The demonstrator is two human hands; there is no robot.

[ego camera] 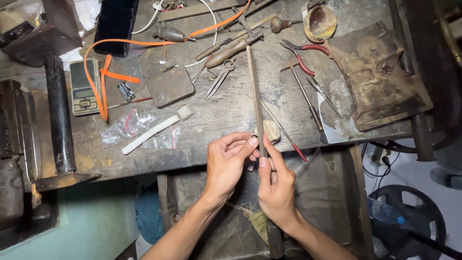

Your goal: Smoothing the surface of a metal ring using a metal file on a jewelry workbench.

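A long flat metal file [255, 91] was held at its near end by the right hand [275, 185], whose fingers were closed narrowly around the bar just off the near edge of the workbench [226, 115]; the file reached away across the boards toward the far side. The left hand [228, 161] was curled beside it, its thumb and fingertips pinched against the file, where something small seemed to be held, too small to be made out.

Just right of the file, at the bench edge, a pale rounded lump [272, 130] was seen, and a thin red-tipped rod [284, 132] lay slanted beside it. Farther off, dividers [220, 79] lay left of the file and red-handled pliers [301, 55] right of it, with slim tools [308, 98] between the pliers and the near edge. A worn brown cloth [380, 77] was heaped at the right, and a shallow bowl [320, 21] stood at the far edge.

To the left, a clear plastic bag [139, 130] with red strips was spread flat, a white stick [149, 135] lying over it. A dark square block [170, 86] lay beyond, then a small grey pocket scale [84, 86] with a display, looped by an orange strap [103, 82]. A black cylinder [60, 115] stood at the far left.
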